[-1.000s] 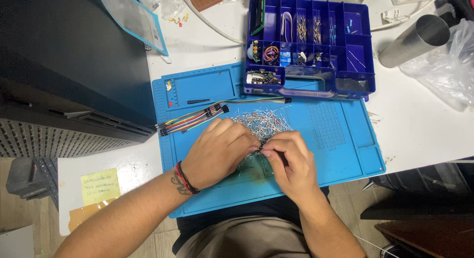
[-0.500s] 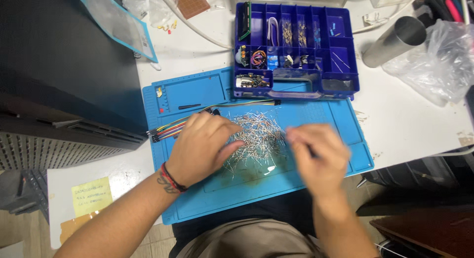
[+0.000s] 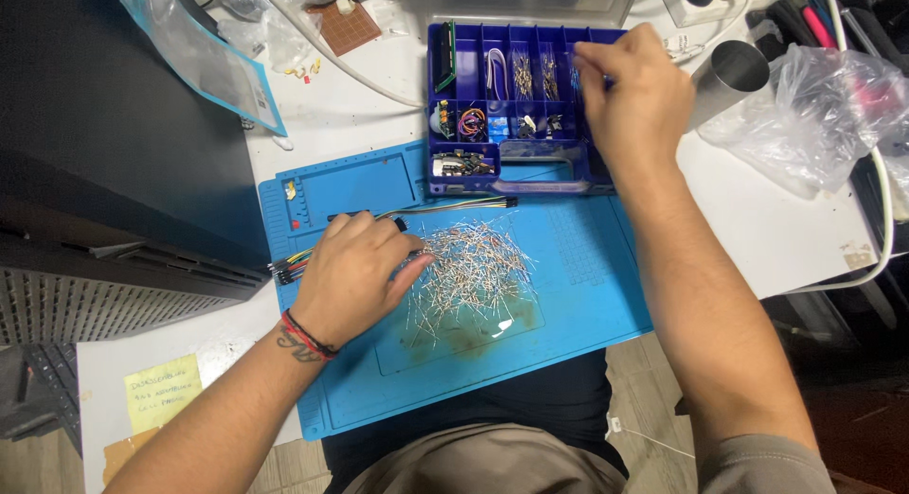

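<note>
Left hand [image 3: 355, 276] palm-down on blue mat [image 3: 587, 286], fingers loosely spread, fingertips touching edge of resistor pile [image 3: 469, 272]; ribbon of jumper wires [image 3: 445, 206] running under it. Right hand [image 3: 634, 97] over right side of purple compartment box [image 3: 473, 106] on desk [image 3: 786, 229], fingers curled together; pinching anything, cannot tell.

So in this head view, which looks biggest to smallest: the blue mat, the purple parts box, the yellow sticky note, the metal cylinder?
1. Blue mat, clearly the largest.
2. Purple parts box, partly hidden by the right hand.
3. Yellow sticky note and metal cylinder look alike; unranked.
</note>
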